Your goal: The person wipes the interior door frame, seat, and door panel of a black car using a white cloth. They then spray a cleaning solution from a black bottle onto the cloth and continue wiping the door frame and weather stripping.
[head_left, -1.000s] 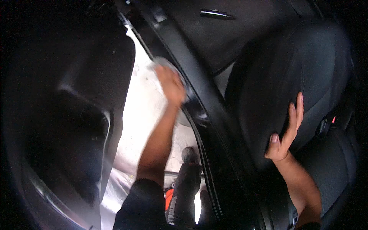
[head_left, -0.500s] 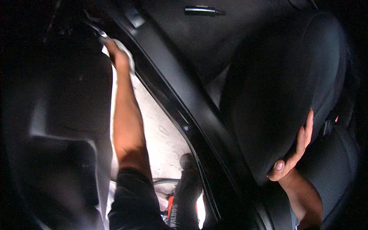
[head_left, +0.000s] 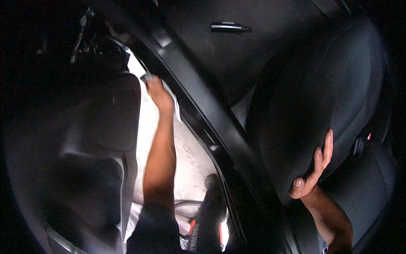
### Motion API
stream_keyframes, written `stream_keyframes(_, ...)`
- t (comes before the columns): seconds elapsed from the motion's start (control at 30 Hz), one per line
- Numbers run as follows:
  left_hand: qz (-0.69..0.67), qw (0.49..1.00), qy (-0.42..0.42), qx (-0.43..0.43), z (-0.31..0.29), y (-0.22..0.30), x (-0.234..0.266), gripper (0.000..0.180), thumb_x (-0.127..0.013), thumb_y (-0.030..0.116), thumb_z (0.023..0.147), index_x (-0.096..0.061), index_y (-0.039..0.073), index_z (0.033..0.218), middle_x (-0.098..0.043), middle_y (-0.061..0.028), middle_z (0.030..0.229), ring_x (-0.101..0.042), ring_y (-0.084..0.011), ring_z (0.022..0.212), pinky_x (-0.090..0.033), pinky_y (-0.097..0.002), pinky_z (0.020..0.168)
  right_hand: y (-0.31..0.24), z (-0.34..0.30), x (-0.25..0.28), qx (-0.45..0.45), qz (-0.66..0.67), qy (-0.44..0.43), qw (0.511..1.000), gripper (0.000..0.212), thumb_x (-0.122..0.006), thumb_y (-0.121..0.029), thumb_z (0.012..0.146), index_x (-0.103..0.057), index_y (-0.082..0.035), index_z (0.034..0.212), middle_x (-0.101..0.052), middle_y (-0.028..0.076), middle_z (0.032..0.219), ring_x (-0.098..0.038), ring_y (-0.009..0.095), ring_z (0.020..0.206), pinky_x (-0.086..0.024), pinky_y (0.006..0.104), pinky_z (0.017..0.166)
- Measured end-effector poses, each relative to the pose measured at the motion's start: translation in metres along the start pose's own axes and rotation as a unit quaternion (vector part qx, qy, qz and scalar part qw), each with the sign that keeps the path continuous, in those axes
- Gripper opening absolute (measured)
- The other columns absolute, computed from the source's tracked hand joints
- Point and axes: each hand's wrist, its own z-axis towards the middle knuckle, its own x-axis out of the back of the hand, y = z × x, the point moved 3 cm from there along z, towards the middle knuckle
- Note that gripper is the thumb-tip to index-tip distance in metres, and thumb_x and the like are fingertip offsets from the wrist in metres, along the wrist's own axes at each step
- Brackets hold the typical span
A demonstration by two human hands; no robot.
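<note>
My left hand reaches forward through the gap of the open car door, fingers closed over a pale cloth. The cloth's edge shows along the right side of the hand, against the black door sill. Part of the cloth is hidden under the palm, and the fingers are slightly blurred. To the right, my right hand rests on the side of the dark car seat, fingers stretched out and thumb apart, holding nothing.
A small black tube with a pointed tip lies on the dark car floor. The open door's inner panel takes up the left side. Below the gap shows pale ground, with my dark-clothed leg over it.
My left hand has drawn back along the sill with the cloth, toward me and to the right. The right hand stays on the seat; the whole view has shifted slightly.
</note>
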Motion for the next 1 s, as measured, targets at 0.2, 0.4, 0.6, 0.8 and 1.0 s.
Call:
stream_keyframes(0.2, 0.134, 0.989, -0.020, -0.056, 0.086, 0.046, -0.006, 0.057, -0.033, 0.034, 0.103, -0.045, -0.013, 0.133, -0.035, -0.0346, 0.147, -0.023, -0.0468, 0.143, -0.014, -0.0498, 0.119, -0.002, 0.008, -0.004, 0.014, 0.024, 0.028, 0.999, 0.071, -0.035, -0.053, 0.097, -0.029, -0.005, 0.150, -0.022, 0.034, 0.154, -0.024, 0.047, 0.144, -0.014, 0.0559, 0.117)
stream_keyframes(0.4, 0.117, 0.982, -0.076, -0.128, 0.031, 0.035, -0.002, 0.042, -0.039, 0.021, 0.101, -0.057, -0.012, 0.118, -0.041, -0.0338, 0.143, -0.024, -0.0482, 0.142, -0.016, -0.0526, 0.117, -0.006, 0.012, -0.001, 0.020, 0.010, 0.026, 0.999, 0.070, -0.035, -0.050, 0.098, -0.033, -0.001, 0.148, -0.026, 0.035, 0.152, -0.027, 0.046, 0.143, -0.016, 0.0543, 0.117)
stream_keyframes(0.6, 0.069, 0.988, -0.066, -0.119, -0.021, 0.032, 0.012, 0.048, -0.036, 0.024, 0.103, -0.047, -0.010, 0.136, -0.037, -0.0307, 0.148, -0.024, -0.0464, 0.143, -0.015, -0.0513, 0.119, -0.014, 0.017, 0.002, 0.018, 0.025, 0.047, 0.998, 0.070, -0.037, -0.050, 0.097, -0.037, 0.001, 0.146, -0.028, 0.036, 0.150, -0.029, 0.047, 0.142, -0.018, 0.0538, 0.117)
stream_keyframes(0.8, 0.025, 0.985, -0.050, -0.161, -0.070, 0.027, 0.002, 0.051, -0.037, 0.025, 0.104, -0.039, -0.011, 0.141, -0.030, -0.0319, 0.152, -0.022, -0.0432, 0.145, -0.011, -0.0500, 0.121, -0.010, 0.018, 0.008, 0.023, 0.003, 0.033, 0.999, 0.070, -0.037, -0.050, 0.098, -0.038, 0.001, 0.145, -0.029, 0.034, 0.151, -0.030, 0.046, 0.142, -0.019, 0.0535, 0.117)
stream_keyframes(1.0, 0.193, 0.943, -0.087, -0.257, 0.073, 0.024, 0.000, 0.033, -0.037, 0.015, 0.099, -0.058, -0.003, 0.116, -0.051, -0.0236, 0.133, -0.035, -0.0491, 0.131, -0.023, -0.0476, 0.117, -0.006, 0.020, -0.004, 0.029, 0.014, 0.062, 0.998, 0.072, -0.036, -0.053, 0.098, -0.037, 0.002, 0.145, -0.030, 0.032, 0.151, -0.031, 0.041, 0.142, -0.021, 0.0484, 0.117)
